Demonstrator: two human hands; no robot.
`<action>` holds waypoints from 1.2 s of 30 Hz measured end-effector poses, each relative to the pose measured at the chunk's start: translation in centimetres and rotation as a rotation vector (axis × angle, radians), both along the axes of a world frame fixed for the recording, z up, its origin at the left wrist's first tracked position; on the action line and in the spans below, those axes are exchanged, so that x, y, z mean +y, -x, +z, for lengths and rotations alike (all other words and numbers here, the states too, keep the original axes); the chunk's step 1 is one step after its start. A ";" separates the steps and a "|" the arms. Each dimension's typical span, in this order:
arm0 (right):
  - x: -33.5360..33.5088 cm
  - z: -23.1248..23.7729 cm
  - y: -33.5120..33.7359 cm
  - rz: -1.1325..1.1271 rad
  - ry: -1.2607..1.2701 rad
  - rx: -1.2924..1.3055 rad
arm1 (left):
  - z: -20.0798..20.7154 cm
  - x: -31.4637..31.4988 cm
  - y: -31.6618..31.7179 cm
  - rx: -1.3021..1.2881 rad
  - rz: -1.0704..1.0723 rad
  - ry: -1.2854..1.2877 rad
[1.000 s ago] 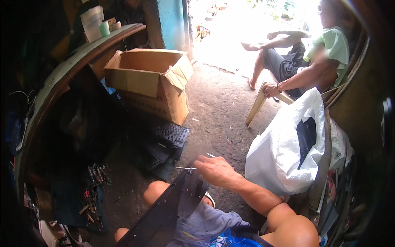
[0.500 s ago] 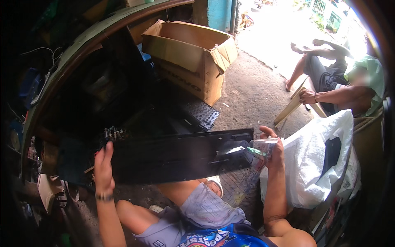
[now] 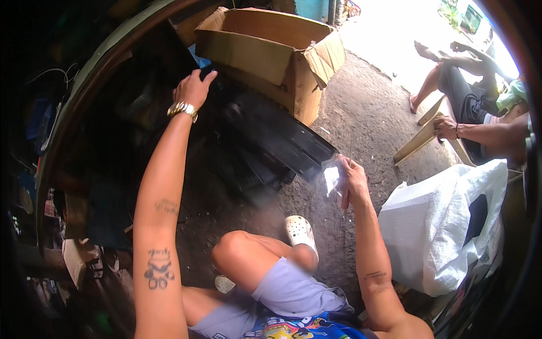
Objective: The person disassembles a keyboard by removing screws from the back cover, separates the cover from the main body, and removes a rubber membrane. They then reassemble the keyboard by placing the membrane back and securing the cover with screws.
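Note:
My left hand (image 3: 192, 87), a gold watch on its wrist, reaches far forward and grips the far end of a long flat black panel (image 3: 282, 133). The panel slants from beside the cardboard box down toward my right hand. My right hand (image 3: 354, 182) is at the panel's near end, shut on a small clear plastic bag (image 3: 332, 178); a thin rod seems to hang below the fist. My bent knee and white clog (image 3: 299, 229) lie beneath.
An open cardboard box (image 3: 265, 51) stands on the gritty floor ahead. A white woven sack (image 3: 446, 226) leans at my right. Another person (image 3: 474, 101) sits at the far right by a wooden plank (image 3: 420, 138). Dark clutter and tools fill the left side.
The black panel, held level across my lap, has swung forward toward the box. My left hand went up and away with its end. My right hand dropped lower, keeping the plastic bag.

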State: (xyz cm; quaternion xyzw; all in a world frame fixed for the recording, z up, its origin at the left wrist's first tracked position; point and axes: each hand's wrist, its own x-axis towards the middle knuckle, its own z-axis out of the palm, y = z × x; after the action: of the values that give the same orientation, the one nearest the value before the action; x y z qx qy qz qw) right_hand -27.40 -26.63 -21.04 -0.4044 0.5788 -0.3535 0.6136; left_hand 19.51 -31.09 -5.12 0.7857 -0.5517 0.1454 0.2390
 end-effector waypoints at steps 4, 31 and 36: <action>1.9 -3.1 4.5 -0.030 -0.069 -0.049 | -2.0 9.4 3.3 0.335 -0.263 -0.103; 20.5 16.1 -27.6 1.944 0.341 0.295 | -4.0 46.9 7.9 0.173 -0.109 -0.304; 18.7 17.3 -27.8 1.977 0.151 0.250 | -4.1 51.8 2.8 0.367 0.241 -0.490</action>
State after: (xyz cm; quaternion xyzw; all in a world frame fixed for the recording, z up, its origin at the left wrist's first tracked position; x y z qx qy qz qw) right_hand 0.36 -7.91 -3.73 -0.7765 0.0186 0.3251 0.5395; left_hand 16.72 20.67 -9.26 0.8925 -0.4212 -0.1083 0.1193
